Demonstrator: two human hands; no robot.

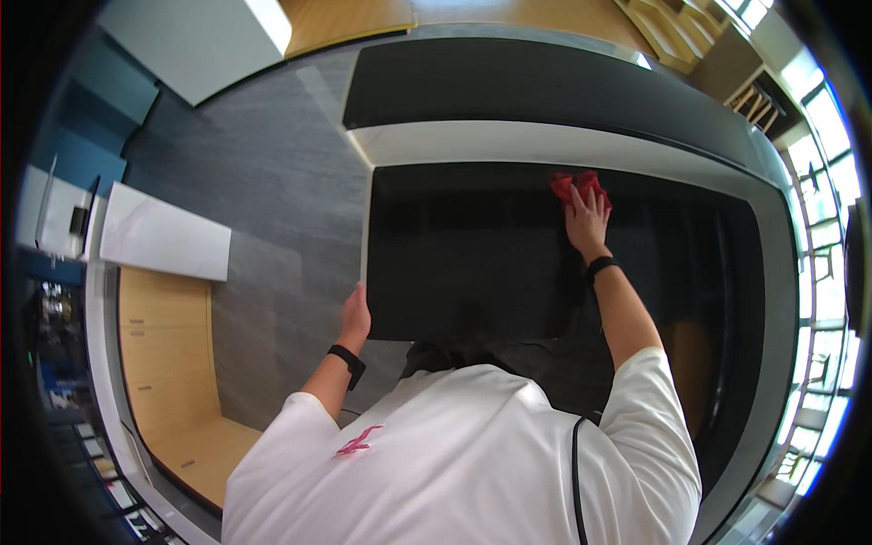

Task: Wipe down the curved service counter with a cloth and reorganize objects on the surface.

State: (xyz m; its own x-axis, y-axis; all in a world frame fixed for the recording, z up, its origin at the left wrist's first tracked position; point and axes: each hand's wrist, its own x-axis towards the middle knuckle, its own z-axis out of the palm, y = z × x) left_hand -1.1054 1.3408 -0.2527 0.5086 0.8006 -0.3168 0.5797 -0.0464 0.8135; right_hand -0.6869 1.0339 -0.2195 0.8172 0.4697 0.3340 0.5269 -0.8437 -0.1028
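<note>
Under the spread fingers of my right hand (587,219) is a crumpled red cloth (562,187). The hand presses it onto a glossy black countertop (463,245), close to the far edge. My left hand (357,316) holds the countertop's left edge near its front corner; part of its fingers is hidden at the edge. A dark band circles each wrist.
Behind the countertop rises a light upstand (477,139) with a raised black ledge (490,82) above it. Grey floor (272,177) lies to the left. Further left are a white marbled panel (167,231) and wooden cabinets (167,340). Windows line the right side.
</note>
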